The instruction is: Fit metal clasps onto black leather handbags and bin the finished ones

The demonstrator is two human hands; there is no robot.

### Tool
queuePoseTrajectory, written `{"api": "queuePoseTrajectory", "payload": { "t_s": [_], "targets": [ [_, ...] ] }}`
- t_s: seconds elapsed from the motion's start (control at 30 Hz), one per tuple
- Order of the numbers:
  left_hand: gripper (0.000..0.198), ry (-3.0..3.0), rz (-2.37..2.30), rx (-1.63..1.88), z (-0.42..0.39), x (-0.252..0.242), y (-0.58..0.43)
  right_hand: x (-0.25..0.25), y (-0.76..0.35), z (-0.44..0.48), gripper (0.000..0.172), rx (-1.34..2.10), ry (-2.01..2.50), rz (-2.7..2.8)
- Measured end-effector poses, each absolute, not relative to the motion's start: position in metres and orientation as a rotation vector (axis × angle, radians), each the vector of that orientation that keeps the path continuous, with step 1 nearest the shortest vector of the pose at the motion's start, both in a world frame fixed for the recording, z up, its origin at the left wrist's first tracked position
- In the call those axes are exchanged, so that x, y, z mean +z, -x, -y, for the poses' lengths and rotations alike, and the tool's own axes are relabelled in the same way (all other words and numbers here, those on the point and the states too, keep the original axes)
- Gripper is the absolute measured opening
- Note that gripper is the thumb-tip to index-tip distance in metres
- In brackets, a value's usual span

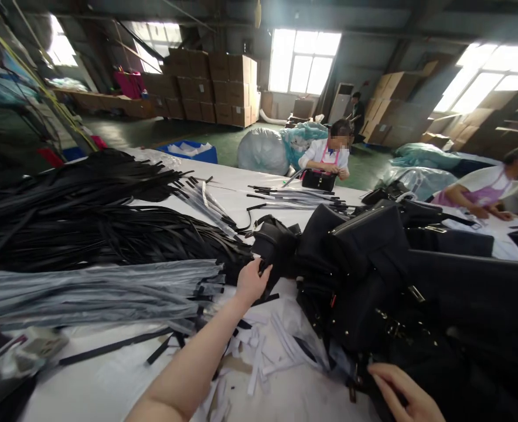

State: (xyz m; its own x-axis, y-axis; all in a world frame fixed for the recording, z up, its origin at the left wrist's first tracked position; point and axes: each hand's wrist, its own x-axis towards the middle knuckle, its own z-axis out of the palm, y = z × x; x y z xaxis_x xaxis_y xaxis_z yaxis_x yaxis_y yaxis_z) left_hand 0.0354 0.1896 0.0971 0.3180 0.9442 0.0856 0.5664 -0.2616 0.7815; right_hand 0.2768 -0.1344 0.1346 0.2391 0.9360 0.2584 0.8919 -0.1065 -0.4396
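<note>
My left hand (252, 281) reaches out near the middle, its fingers closed on the lower edge of a small black bag (273, 237). At the lower right, my right hand (406, 390) is beside the dark lower part of a pile of black bags (368, 252) with gold-coloured fittings. Its thumb and forefinger come close together at the pile's edge, and what they may hold is too dark to make out. Left of my left hand lie bundles of black straps (101, 234) and grey wrapped straps (87, 293).
White scraps (259, 351) litter the white table (96, 375) between my hands. More wrapped straps (206, 205) lie farther back. Across the table one person (329, 155) handles a black bag; another person (491, 190) works at the right. Behind stand stacked cartons (215, 88).
</note>
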Motion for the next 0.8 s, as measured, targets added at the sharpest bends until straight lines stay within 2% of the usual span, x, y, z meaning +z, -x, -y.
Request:
{"api": "queuePoseTrajectory", "payload": {
  "t_s": [0.13,0.27,0.37,0.47,0.57,0.7,0.8],
  "targets": [
    [0.021,-2.312,-1.182,0.769,-0.108,0.132,0.033,0.176,-0.238,0.137,0.019,0.103,2.003,1.497],
    [0.015,-2.455,-1.086,0.617,-0.032,0.130,0.089,0.187,-0.191,0.141,0.018,0.217,1.898,1.479],
    [0.015,-2.349,-0.952,0.425,0.031,0.099,0.104,0.164,-0.159,0.142,0.028,0.454,1.863,1.506],
    [0.016,-2.148,-0.943,0.282,0.083,0.059,0.103,0.120,-0.134,0.147,0.037,0.829,1.950,1.524],
    [0.020,-2.011,-1.128,0.236,0.106,0.025,0.103,0.082,-0.117,0.161,0.030,1.109,1.940,1.640],
    [0.022,-1.885,-1.263,0.209,0.104,0.002,0.110,0.064,-0.103,0.182,0.024,1.121,1.783,1.854],
    [0.021,-1.856,-1.243,0.192,0.097,-0.002,0.112,0.060,-0.101,0.189,0.039,0.866,2.019,1.817]
  ]
}}
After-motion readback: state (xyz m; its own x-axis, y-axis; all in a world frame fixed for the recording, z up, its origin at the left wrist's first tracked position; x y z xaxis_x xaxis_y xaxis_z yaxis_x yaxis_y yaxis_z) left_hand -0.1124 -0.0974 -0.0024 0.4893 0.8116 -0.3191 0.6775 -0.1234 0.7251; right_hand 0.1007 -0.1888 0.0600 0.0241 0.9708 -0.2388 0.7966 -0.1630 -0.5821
